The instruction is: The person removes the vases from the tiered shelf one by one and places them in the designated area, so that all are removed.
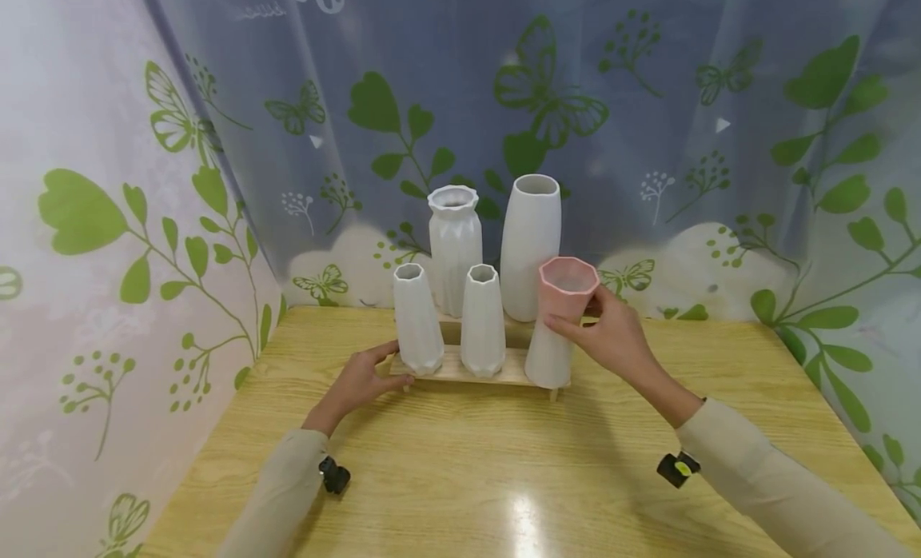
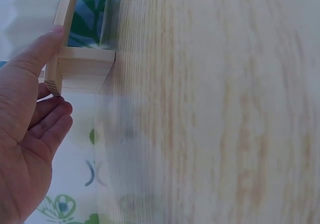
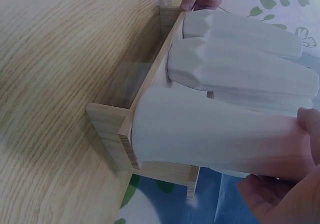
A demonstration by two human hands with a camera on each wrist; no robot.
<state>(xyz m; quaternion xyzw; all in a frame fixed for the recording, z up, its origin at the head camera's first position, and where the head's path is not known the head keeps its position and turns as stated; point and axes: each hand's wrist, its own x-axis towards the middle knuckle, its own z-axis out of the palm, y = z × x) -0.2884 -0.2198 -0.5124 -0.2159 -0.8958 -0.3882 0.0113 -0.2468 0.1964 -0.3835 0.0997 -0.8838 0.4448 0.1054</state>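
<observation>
A vase with a pink top and white lower body (image 1: 550,354) stands upright at the right end of a small wooden stand's front step (image 1: 449,368). My right hand (image 1: 615,334) grips it near the top, thumb in front and fingers round the far side. My left hand (image 1: 363,378) pinches the stand's left end; in the left wrist view the thumb (image 2: 37,49) lies on the board's upper face, fingers curled beneath. Two slim white vases, a left one (image 1: 419,322) and a middle one (image 1: 483,322), share that step.
Behind them, on the higher step, stand a white vase with a flared rim (image 1: 456,250) and a tall smooth white vase (image 1: 531,242). A patterned curtain (image 1: 446,78) hangs close behind the wooden table (image 1: 446,478).
</observation>
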